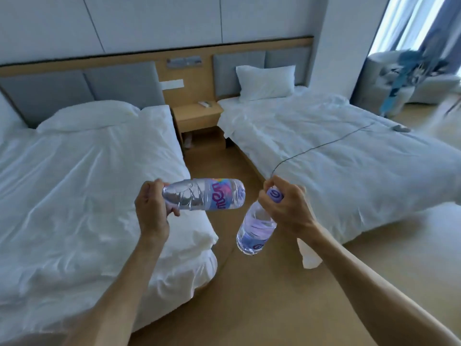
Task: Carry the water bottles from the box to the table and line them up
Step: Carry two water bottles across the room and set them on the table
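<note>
My left hand (pixel 152 208) grips the neck end of a clear water bottle (pixel 207 194) with a purple label, held sideways with its base pointing right. In my right hand (pixel 287 203) hangs a second clear water bottle (pixel 254 231), gripped by its purple cap end with the base tilted down and to the left. Both bottles are in the air above the floor between two beds, close to each other but apart. Neither the box nor the table is in view.
A white bed (pixel 74 183) fills the left, and a second white bed (pixel 349 158) with a dark cable stands on the right. A wooden nightstand (pixel 197 116) sits between them at the wall. A strip of tan floor (pixel 249 283) runs between the beds. An armchair (pixel 411 78) is by the window.
</note>
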